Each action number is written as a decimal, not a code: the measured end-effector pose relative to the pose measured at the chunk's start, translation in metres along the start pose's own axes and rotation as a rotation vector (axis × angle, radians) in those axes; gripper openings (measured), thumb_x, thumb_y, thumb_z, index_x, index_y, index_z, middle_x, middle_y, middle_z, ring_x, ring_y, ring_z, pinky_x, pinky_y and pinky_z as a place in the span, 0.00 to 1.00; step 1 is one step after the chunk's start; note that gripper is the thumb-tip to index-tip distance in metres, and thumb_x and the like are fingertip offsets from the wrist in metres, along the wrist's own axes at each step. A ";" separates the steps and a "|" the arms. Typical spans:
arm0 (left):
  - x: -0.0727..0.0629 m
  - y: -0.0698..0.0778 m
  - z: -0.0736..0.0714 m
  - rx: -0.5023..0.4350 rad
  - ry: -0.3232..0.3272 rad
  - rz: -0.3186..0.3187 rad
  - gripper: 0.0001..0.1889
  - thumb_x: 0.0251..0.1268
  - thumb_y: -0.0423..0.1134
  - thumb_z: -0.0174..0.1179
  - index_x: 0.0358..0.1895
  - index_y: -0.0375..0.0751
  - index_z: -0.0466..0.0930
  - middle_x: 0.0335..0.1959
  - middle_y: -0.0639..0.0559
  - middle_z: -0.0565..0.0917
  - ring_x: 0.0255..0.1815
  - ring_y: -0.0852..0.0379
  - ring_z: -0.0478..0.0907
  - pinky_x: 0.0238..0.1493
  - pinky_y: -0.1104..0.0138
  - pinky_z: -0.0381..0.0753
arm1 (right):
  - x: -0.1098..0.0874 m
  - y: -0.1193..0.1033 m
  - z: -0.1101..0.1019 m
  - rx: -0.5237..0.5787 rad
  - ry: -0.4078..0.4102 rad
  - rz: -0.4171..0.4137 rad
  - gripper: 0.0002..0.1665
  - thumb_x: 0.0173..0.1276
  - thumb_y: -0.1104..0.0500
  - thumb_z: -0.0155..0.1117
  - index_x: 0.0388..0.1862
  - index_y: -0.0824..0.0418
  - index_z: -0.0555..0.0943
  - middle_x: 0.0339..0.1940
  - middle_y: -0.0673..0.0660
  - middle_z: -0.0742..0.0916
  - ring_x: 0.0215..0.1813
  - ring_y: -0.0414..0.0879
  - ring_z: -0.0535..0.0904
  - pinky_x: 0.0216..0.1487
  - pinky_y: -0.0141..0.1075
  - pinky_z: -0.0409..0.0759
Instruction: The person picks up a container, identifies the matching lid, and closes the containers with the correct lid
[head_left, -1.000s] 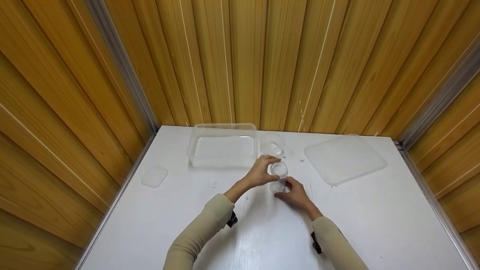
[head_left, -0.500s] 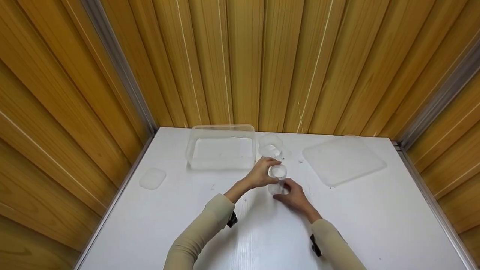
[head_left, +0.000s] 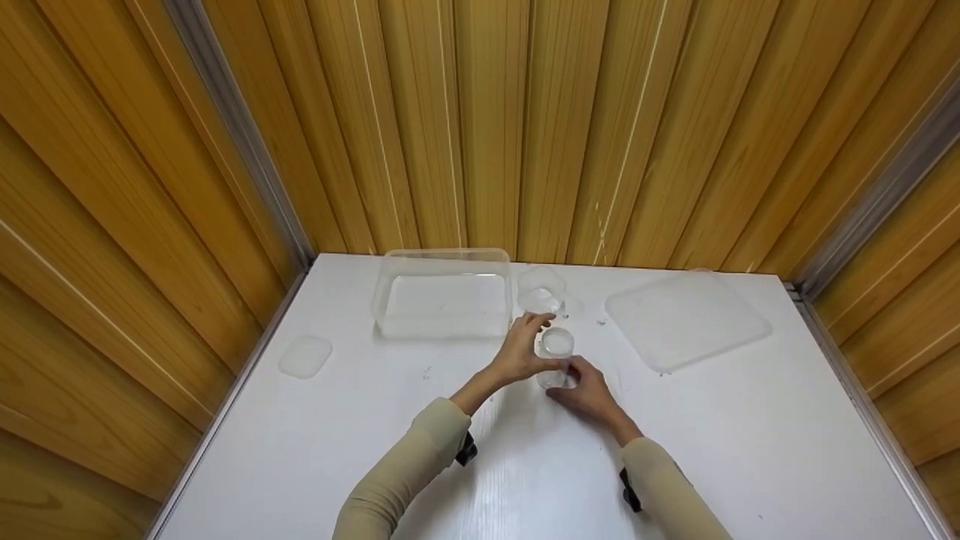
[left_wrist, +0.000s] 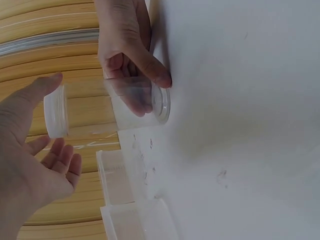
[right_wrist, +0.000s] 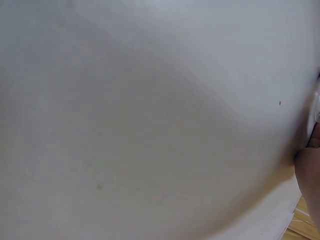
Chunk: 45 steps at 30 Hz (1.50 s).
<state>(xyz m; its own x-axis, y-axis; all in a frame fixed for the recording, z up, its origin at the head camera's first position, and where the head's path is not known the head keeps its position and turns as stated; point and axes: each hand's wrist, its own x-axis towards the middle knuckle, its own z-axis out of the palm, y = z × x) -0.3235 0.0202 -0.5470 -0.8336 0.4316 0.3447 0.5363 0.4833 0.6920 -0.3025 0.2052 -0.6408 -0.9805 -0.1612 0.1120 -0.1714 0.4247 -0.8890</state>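
A clear plastic jar [left_wrist: 90, 107] with a whitish round lid [head_left: 557, 343] stands upright on the white table. My right hand [head_left: 589, 390] grips the jar low down near its base, thumb and fingers on either side, as the left wrist view shows. Around the lid, my left hand [head_left: 520, 352] is spread, its thumb at the near side and its fingers at the far side, standing a little off the rim. Whether the thumb touches the lid I cannot tell. Only a small part of the right hand [right_wrist: 310, 170] shows at the edge of the right wrist view.
A clear rectangular container [head_left: 442, 330] stands at the back, beside a smaller clear container [head_left: 541, 289]. A large translucent lid [head_left: 690, 319] lies at the back right, a small one [head_left: 305, 357] at the left. Wood-patterned walls [head_left: 487, 135] enclose the table [head_left: 525, 480].
The left hand's fingers have loosened from the jar lid and spread apart, the thumb shifting toward the near side. The right hand keeps its grip on the jar.
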 end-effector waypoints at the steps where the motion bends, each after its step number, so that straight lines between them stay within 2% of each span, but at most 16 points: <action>1: 0.000 -0.001 0.002 -0.027 0.015 -0.004 0.40 0.47 0.38 0.81 0.66 0.32 0.73 0.56 0.36 0.79 0.58 0.41 0.75 0.62 0.56 0.75 | 0.000 0.000 0.000 -0.004 0.003 -0.006 0.26 0.53 0.65 0.81 0.50 0.64 0.80 0.53 0.58 0.85 0.63 0.53 0.79 0.70 0.48 0.75; 6: -0.003 -0.001 0.006 -0.084 0.055 -0.005 0.37 0.49 0.38 0.80 0.63 0.31 0.73 0.54 0.37 0.80 0.56 0.41 0.77 0.61 0.60 0.76 | 0.000 0.000 0.000 -0.005 0.025 -0.044 0.29 0.52 0.66 0.82 0.53 0.65 0.81 0.54 0.60 0.86 0.62 0.53 0.80 0.68 0.45 0.76; 11: -0.007 -0.003 0.009 -0.081 0.074 -0.019 0.34 0.50 0.39 0.80 0.60 0.31 0.77 0.53 0.39 0.80 0.55 0.44 0.77 0.59 0.63 0.77 | -0.002 0.000 0.002 -0.002 0.022 -0.062 0.29 0.53 0.66 0.81 0.54 0.66 0.81 0.54 0.61 0.85 0.62 0.57 0.80 0.68 0.50 0.77; 18: -0.012 -0.006 0.013 -0.096 0.075 -0.041 0.30 0.50 0.38 0.80 0.57 0.33 0.80 0.53 0.40 0.81 0.54 0.45 0.78 0.59 0.59 0.78 | -0.007 0.005 0.005 -0.001 0.002 -0.041 0.31 0.54 0.65 0.81 0.58 0.66 0.80 0.57 0.63 0.85 0.64 0.59 0.79 0.69 0.52 0.75; 28: -0.006 -0.005 0.004 -0.081 0.002 -0.027 0.32 0.53 0.38 0.78 0.62 0.30 0.79 0.57 0.38 0.82 0.57 0.44 0.76 0.59 0.62 0.77 | -0.004 0.003 0.003 -0.010 0.003 -0.046 0.30 0.56 0.64 0.80 0.57 0.64 0.80 0.58 0.62 0.85 0.65 0.60 0.79 0.69 0.54 0.75; 36: 0.000 -0.005 0.000 -0.091 -0.069 -0.001 0.32 0.56 0.34 0.72 0.67 0.30 0.76 0.63 0.38 0.80 0.66 0.41 0.75 0.69 0.54 0.74 | 0.000 0.000 -0.001 -0.002 -0.032 -0.011 0.31 0.58 0.64 0.79 0.59 0.63 0.78 0.61 0.62 0.83 0.68 0.59 0.77 0.72 0.54 0.72; 41: 0.000 -0.007 -0.001 -0.104 -0.095 0.023 0.32 0.57 0.33 0.71 0.67 0.31 0.75 0.65 0.38 0.79 0.64 0.41 0.75 0.64 0.57 0.76 | 0.000 0.000 0.000 -0.011 -0.017 -0.019 0.32 0.58 0.63 0.79 0.61 0.65 0.77 0.61 0.63 0.82 0.68 0.61 0.76 0.72 0.55 0.72; 45: 0.000 -0.008 -0.003 -0.128 -0.115 0.025 0.33 0.57 0.32 0.71 0.68 0.32 0.74 0.66 0.37 0.79 0.64 0.42 0.75 0.62 0.56 0.78 | -0.001 0.000 0.001 -0.020 -0.004 -0.028 0.33 0.57 0.64 0.80 0.60 0.66 0.77 0.61 0.64 0.83 0.67 0.62 0.77 0.71 0.56 0.73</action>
<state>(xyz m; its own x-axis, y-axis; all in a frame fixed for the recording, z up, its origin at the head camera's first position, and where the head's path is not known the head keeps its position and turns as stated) -0.3279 0.0138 -0.5509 -0.7958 0.5302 0.2925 0.5291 0.3739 0.7617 -0.3016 0.2044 -0.6414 -0.9750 -0.1766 0.1346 -0.2003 0.4377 -0.8765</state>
